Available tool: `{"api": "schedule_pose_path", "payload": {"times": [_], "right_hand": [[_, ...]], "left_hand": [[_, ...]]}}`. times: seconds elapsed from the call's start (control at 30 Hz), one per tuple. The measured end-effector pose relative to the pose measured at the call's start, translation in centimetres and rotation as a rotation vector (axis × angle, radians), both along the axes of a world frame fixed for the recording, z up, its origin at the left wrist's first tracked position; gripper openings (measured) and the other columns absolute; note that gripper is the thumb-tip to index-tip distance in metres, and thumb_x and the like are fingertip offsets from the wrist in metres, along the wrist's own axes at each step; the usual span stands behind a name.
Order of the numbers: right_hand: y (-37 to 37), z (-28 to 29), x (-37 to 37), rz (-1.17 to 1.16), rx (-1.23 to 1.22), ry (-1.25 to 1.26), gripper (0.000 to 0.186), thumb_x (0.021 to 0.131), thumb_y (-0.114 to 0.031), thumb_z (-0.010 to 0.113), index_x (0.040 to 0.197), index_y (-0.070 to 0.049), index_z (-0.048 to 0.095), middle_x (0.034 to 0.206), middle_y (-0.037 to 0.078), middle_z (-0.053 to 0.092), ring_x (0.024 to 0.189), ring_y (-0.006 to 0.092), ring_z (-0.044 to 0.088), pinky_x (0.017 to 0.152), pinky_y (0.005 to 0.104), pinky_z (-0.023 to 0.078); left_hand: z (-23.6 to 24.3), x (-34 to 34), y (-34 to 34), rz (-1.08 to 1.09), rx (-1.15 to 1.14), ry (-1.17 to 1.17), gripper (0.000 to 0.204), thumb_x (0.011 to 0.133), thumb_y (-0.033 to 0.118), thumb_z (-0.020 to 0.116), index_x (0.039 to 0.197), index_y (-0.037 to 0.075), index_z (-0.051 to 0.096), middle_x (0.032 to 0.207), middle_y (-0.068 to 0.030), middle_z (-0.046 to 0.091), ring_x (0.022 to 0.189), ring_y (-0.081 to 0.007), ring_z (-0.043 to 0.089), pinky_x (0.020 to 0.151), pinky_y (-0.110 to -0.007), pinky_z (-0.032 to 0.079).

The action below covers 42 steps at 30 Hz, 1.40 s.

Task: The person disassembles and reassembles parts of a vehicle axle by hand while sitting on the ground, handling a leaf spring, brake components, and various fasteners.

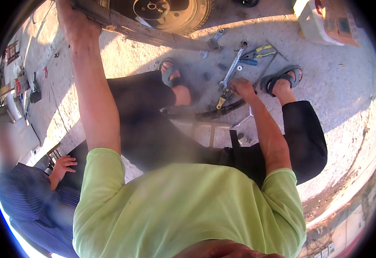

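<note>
My left hand (77,23) reaches far forward to the upper left and lies against a long, rough brown bar (153,38). Its fingers are hidden at the picture's edge. My right hand (241,87) is low over the ground between my feet, fingers curled in; what they hold, if anything, does not show. Close beside it lie a large combination wrench (233,66) and a yellow-handled tool (221,102). Beyond are pliers with yellow and dark handles (261,52), a thin dark rod (267,64) and a smaller wrench (218,33) near the bar's end.
A wheel with its tyre (203,15) lies at the top. A dark curved strip (214,114) and a shiny wrench (242,121) lie nearer me. A light-coloured box (319,21) stands at the upper right. Another person's hand (62,167) shows at the left.
</note>
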State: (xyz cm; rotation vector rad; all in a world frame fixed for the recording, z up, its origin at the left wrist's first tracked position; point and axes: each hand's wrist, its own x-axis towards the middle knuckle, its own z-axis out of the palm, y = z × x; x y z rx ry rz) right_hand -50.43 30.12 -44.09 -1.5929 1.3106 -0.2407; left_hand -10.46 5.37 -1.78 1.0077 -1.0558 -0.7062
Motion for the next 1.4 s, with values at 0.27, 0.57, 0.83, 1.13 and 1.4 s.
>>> {"api": "schedule_pose_path", "payload": {"times": [0.27, 0.57, 0.83, 1.13, 1.4], "right_hand": [[-6.9, 10.0, 8.6, -0.849, 0.739, -0.624, 0.032, 0.097, -0.031, 0.061, 0.118, -0.007, 0.061, 0.106, 0.007, 0.071, 0.089, 0.0182, 0.068, 0.075, 0.0300, 0.053], [-12.7, 12.1, 12.2, -1.019, 0.754, -0.857, 0.023, 0.100, -0.022, 0.051, 0.115, -0.005, 0.055, 0.108, 0.010, 0.070, 0.091, 0.0226, 0.069, 0.076, 0.0368, 0.053], [-14.4, 10.8, 10.6, -1.070, 0.775, -0.933, 0.023, 0.094, -0.019, 0.057, 0.110, -0.003, 0.058, 0.104, 0.013, 0.067, 0.090, 0.0261, 0.070, 0.072, 0.0363, 0.055], [-17.4, 12.8, 6.7, -1.048, 0.656, -0.766, 0.028, 0.097, -0.025, 0.059, 0.120, -0.008, 0.059, 0.103, 0.010, 0.069, 0.083, 0.0210, 0.069, 0.063, 0.0322, 0.055], [-18.6, 14.5, 4.0, -1.024, 0.620, -0.691, 0.029, 0.101, -0.029, 0.057, 0.121, -0.008, 0.055, 0.101, 0.008, 0.067, 0.084, 0.0202, 0.067, 0.066, 0.0315, 0.054]], "left_hand": [[0.0, -0.5, 0.1, 0.071, 0.058, 0.120, 0.059, 0.101, 0.056, 0.048, 0.136, 0.010, 0.057, 0.105, -0.0107, 0.065, 0.096, -0.0207, 0.060, 0.084, -0.037, 0.048], [-0.2, -1.0, 0.2, 0.035, 0.082, 0.166, 0.067, 0.099, 0.058, 0.051, 0.143, 0.008, 0.051, 0.115, -0.0110, 0.062, 0.103, -0.0234, 0.058, 0.089, -0.036, 0.046], [-0.5, 1.3, -0.9, -0.082, 0.131, 0.229, 0.042, 0.100, 0.040, 0.057, 0.128, 0.009, 0.052, 0.099, -0.0061, 0.059, 0.087, -0.0190, 0.062, 0.070, -0.034, 0.054], [-2.0, 1.2, -0.4, -0.205, 0.065, 0.258, 0.062, 0.092, 0.045, 0.069, 0.130, 0.001, 0.047, 0.111, -0.0094, 0.063, 0.100, -0.0176, 0.063, 0.087, -0.035, 0.049], [-0.2, 0.5, 0.4, -0.192, 0.212, 0.298, 0.064, 0.086, 0.044, 0.075, 0.128, 0.002, 0.051, 0.104, -0.0055, 0.065, 0.095, -0.0127, 0.062, 0.081, -0.032, 0.051]]}}
